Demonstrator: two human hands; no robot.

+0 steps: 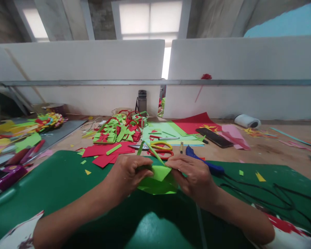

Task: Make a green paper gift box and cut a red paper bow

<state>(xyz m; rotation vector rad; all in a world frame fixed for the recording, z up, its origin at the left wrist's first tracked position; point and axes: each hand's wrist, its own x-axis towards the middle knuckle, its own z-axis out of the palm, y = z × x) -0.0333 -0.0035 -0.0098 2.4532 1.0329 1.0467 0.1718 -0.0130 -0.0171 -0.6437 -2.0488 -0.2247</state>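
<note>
A folded light-green paper piece (159,181) is held up between both hands over the dark green mat. My left hand (131,173) pinches its left side, fingers curled and pressed together. At its upper right corner, my right hand (191,174) grips the paper between thumb and fingers. A thin green strip (155,154) rises from the piece in a pointed shape between the hands. Just behind the hands lie scissors with yellow and red handles (162,151). Beside my right hand is a blue glue gun (214,168).
Red paper sheets (103,152) and a heap of green and red paper pieces (119,129) lie beyond the mat. A bottle (142,102) stands by the wall. A phone (214,137) and white roll (247,121) are at right. Black cable (261,199) crosses the mat's right side.
</note>
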